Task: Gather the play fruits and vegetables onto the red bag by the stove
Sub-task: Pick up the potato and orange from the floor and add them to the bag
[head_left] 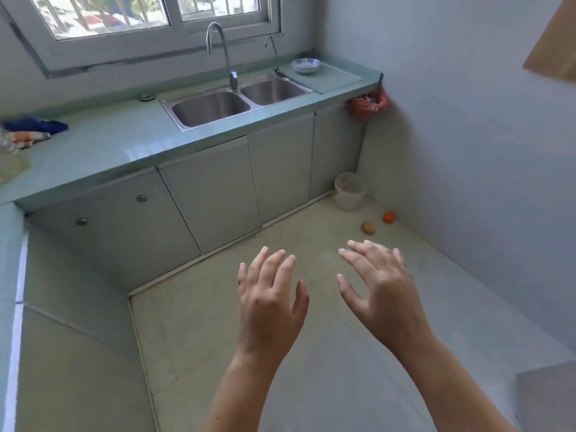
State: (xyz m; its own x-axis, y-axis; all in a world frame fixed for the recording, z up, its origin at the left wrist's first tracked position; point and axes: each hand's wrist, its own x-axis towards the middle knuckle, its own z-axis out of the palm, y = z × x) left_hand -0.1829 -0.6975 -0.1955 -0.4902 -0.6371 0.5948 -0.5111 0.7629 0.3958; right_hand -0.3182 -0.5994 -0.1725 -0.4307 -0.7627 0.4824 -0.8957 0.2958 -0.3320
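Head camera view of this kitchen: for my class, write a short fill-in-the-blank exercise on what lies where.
1. The small orange play fruit and the brownish oval play vegetable lie on the ____.
2. Both hands, left hand and right hand, are open and hold ____.
3. The white plastic bucket stands beside the ____ fruit.
4. The patterned white bowl sits right of the double steel ____.

Missing words: floor; nothing; orange; sink

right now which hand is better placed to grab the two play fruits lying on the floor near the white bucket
Probably the right hand. Both hands are open and empty, but the yellowish fruit and the orange one lie on the floor ahead on the right, just beyond its fingertips. The left hand would have to cross over.
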